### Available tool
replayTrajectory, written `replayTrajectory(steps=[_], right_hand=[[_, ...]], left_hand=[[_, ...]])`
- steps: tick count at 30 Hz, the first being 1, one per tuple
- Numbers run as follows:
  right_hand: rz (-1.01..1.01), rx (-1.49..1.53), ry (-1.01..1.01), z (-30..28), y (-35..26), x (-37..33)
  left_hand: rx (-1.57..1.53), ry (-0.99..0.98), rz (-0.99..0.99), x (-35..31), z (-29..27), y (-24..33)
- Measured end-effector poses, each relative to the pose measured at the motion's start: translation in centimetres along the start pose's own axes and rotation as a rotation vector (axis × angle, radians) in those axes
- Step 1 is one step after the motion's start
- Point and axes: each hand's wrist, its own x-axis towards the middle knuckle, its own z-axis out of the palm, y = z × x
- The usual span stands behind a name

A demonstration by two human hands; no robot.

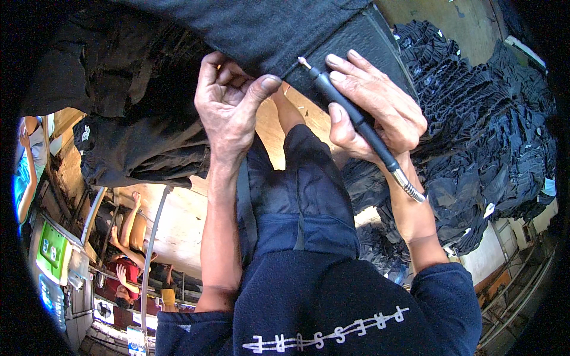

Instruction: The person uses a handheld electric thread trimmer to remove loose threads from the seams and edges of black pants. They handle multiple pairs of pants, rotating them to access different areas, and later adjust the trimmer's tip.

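Observation:
Dark denim-like cloth point(267, 29) lies over a flat black board point(371, 44) at the top of the view. My left hand point(231, 110) is closed on the cloth's lower edge, thumb toward the seam; some fingertips are hidden. A slim black pen-shaped rotary grinder point(350, 107) with a small pinkish grinding tip rests in my right hand point(386, 113), between thumb and fingers. Its tip is at the cloth's seam, close to my left thumb; whether it touches I cannot tell. A metal spring at its rear end lies over my right wrist.
A big heap of dark garments point(475, 130) rises at the right. More dark garments point(142, 142) hang or lie at the left. A metal pole point(155, 237) stands beyond them. Other people, one in a red top point(127, 276), are at the far left. A green box point(52, 252) is near them.

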Motion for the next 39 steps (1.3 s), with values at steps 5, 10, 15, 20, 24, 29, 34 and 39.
replayTrajectory(steps=[5, 10, 15, 20, 24, 29, 34, 39], right_hand=[[0.012, -0.022, 0.042, 0.1, 0.2, 0.0], [0.028, -0.046, 0.056, 0.0, 0.3, -0.1], [0.037, -0.061, 0.079, 0.1, 0.6, -0.2], [0.089, -0.022, 0.161, -0.1, 0.4, 0.4], [0.217, 0.034, 0.086, -1.2, -0.3, 0.7], [0.025, 0.088, -0.042, -0.7, 0.2, 0.5], [0.010, 0.074, -0.126, -0.8, 0.1, 0.3], [-0.023, 0.073, -0.128, -0.6, 0.0, 0.5]], left_hand=[[-0.018, -0.006, -0.015, 0.0, -0.1, 0.0], [-0.018, 0.006, -0.021, 0.1, -0.2, -0.2], [0.053, 0.028, -0.060, -0.2, -1.0, -0.8], [0.095, 0.036, -0.095, 0.1, -1.7, -1.8], [0.083, 0.111, -0.084, 0.5, -1.3, -2.8], [-0.022, 0.072, -0.065, 0.7, -1.0, -3.4], [-0.005, 0.049, -0.073, 0.7, -1.3, -3.5], [-0.020, 0.030, -0.057, 0.7, -1.3, -3.5]])
